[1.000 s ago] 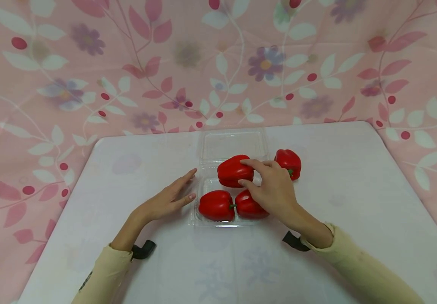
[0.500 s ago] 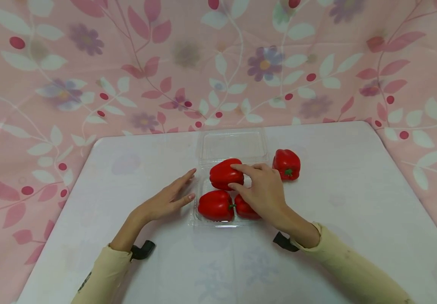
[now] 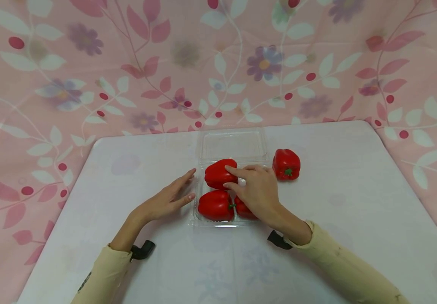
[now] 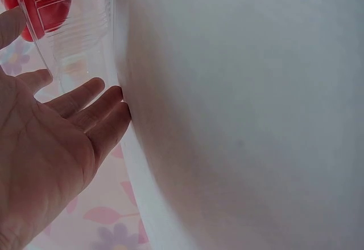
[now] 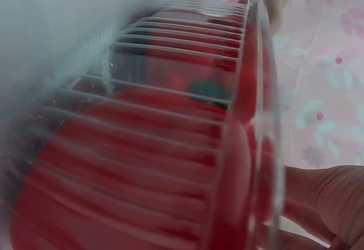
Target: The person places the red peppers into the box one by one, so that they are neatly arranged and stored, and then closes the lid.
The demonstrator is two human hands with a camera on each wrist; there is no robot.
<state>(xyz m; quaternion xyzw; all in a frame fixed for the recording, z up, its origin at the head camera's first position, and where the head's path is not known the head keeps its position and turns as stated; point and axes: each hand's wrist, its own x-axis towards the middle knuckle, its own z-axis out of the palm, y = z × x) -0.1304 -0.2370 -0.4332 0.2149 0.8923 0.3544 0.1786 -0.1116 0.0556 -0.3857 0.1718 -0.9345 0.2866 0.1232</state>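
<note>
Near the centre of the white-clothed bench (image 3: 355, 202), a clear plastic rectangular container (image 3: 218, 225) sits with its clear plastic lid (image 3: 233, 145) lying back at 12 o'clock. Over the container's 11 o'clock part, a glossy red bell pepper (image 3: 217, 174) is pinched by the person's right hand (image 3: 258, 188), thumb and fingers on the pepper's 3 o'clock end; whether it touches the container's floor cannot be told. Inside at 8 o'clock lies a second red bell pepper (image 3: 214, 206), its green stem (image 3: 233, 206) toward 3 o'clock, and just beside it at 4 o'clock a third red bell pepper (image 3: 243, 209), partly hidden by the right hand. Just outside the container at 2 o'clock, a fourth red bell pepper (image 3: 287, 161) lies on the bench, its stem toward 6 o'clock. Near the container's 9 o'clock edge, the person's left hand (image 3: 164, 200) holds nothing, its fingers extended; whether they touch cannot be told. Pale yellow sleeves (image 3: 102, 274) cover both forearms, and a pink cloth (image 3: 211, 42) printed with leaves and flowers hangs at 12 o'clock, behind the bench.
</note>
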